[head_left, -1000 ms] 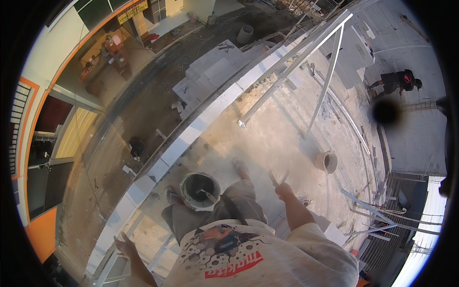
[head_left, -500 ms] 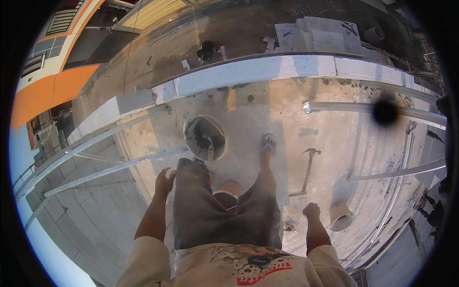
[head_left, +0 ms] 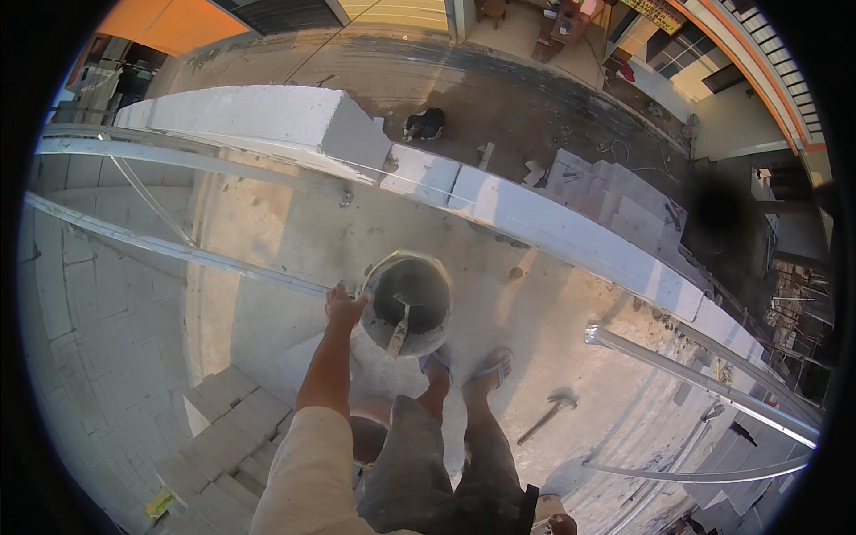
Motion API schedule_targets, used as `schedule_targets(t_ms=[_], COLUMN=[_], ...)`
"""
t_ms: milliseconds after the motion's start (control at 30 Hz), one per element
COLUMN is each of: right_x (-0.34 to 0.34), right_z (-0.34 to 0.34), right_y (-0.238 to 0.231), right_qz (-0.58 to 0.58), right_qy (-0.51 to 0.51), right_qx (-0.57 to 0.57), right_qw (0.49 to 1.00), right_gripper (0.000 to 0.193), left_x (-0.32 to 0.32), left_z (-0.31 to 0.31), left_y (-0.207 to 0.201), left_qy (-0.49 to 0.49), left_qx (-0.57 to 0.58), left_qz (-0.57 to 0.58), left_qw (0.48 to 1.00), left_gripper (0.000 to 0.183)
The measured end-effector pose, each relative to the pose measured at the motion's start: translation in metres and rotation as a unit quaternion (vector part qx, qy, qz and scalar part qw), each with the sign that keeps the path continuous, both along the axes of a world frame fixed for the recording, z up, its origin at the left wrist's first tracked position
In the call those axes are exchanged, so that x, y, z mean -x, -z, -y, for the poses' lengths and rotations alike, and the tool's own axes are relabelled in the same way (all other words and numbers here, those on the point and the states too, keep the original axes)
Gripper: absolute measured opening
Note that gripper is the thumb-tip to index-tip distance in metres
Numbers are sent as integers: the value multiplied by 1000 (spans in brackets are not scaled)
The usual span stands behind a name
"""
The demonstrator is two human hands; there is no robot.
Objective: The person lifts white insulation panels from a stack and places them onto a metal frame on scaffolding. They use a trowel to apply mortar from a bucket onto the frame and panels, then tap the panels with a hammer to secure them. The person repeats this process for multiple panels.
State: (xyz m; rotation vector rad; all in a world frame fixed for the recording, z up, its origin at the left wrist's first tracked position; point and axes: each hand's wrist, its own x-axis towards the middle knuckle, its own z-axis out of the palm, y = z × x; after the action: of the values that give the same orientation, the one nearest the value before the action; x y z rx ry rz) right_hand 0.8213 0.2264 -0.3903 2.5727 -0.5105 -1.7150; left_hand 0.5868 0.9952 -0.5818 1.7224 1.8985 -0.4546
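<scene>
My left hand (head_left: 344, 306) reaches forward beside the left rim of a round bucket (head_left: 431, 341), its thumb apart from the fingers. It is close to the bucket's pale handle and the end of a metal channel; whether it touches either is unclear. Grey wet mortar lies inside the bucket. A trowel (head_left: 399, 335) leans in it, its handle over the near rim. My right hand is not in view. My feet, in flip-flops, stand just behind the bucket. On the floor to the right lies a hammer (head_left: 547, 415).
A low wall of pale blocks (head_left: 571, 236) runs across ahead, with a string along its left part. Metal channels (head_left: 178, 250) cross on the left, others (head_left: 704, 379) on the right. Stacked grey blocks (head_left: 223, 428) stand at lower left. A pale container (head_left: 546, 508) shows at the bottom edge.
My left hand has moved forward from beside my leg to the bucket's left side. The view has turned, so the wall now slants down to the right. My right hand has left the view.
</scene>
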Motion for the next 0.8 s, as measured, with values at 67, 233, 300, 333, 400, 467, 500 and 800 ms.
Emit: schedule_targets(t_ms=[67,233,300,333,400,467,500,800], right_x=[-6,-43,-54,-57,-55,-49,-47,25], right_z=[-1,-80,-151,-192,-275,-349,-381,-545], right_y=[-20,-40,-25,-17,-12,-17,-24,-83], right_qz=[-14,-49,8,17,27,24,15,136], right_qy=[-23,-67,-24,-33,-60,-86,-147,-722], right_qx=[62,119,42,-12,-130,-198,-217,-360], right_qw=[998,989,999,999,989,976,965,575], right_gripper=[26,24,23,25,26,28,32,35], left_x=[-1,4,2,-4,-24,-48,-50,35], left_z=[3,20,26,35,58,83,92,114], left_y=[33,65,49,34,0,-33,-51,-289], left_qy=[-40,-88,-58,-24,-16,-67,-82,-161], left_qx=[7,75,106,97,98,127,118,60], left_qz=[31,72,72,91,119,129,148,240], left_qw=[999,991,990,991,988,981,978,955], left_gripper=[90,77,67,60,51,44,43,38])
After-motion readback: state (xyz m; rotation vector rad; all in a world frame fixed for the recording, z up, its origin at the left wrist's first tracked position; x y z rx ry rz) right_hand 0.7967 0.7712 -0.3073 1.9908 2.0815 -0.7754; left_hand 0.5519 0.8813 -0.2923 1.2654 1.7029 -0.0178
